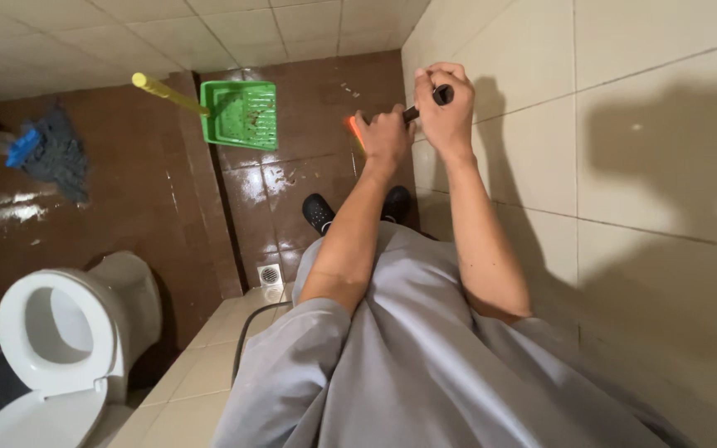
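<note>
Overhead, a bathroom of glossy wet dark-brown floor tiles [126, 191] and cream glazed wall tiles [641, 166] surrounds a thin dark stick-like handle [425, 104], gripped by both hands close against the wall. The right hand [446, 112] is clenched over its upper end and the left hand [385, 137] is wrapped lower down, where an orange tip [353, 131] pokes out beside the knuckles. Beyond the grip lies a green slatted plastic dustpan [242, 114]; a white ceramic toilet [60, 332] sits well off to the left.
</note>
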